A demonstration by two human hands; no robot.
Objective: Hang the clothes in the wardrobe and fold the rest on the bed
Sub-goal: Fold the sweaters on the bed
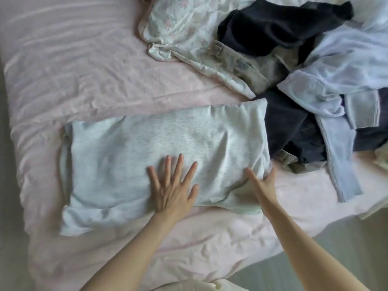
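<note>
Grey garment (168, 148) lies folded on the bed (84, 70), left hand (172, 190) pressing it with fingers splayed wide, right hand (263, 183) at its right edge, grip unclear. A hurried pull there could undo the fold or snag the adjoining laundry pile (294, 127).

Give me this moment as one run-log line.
left hand: flat on grey garment | right hand: touching its right edge | laundry pile: beside

Bare forearms lead to the left hand (172, 191) and right hand (264, 185), both slim with long fingers
</note>
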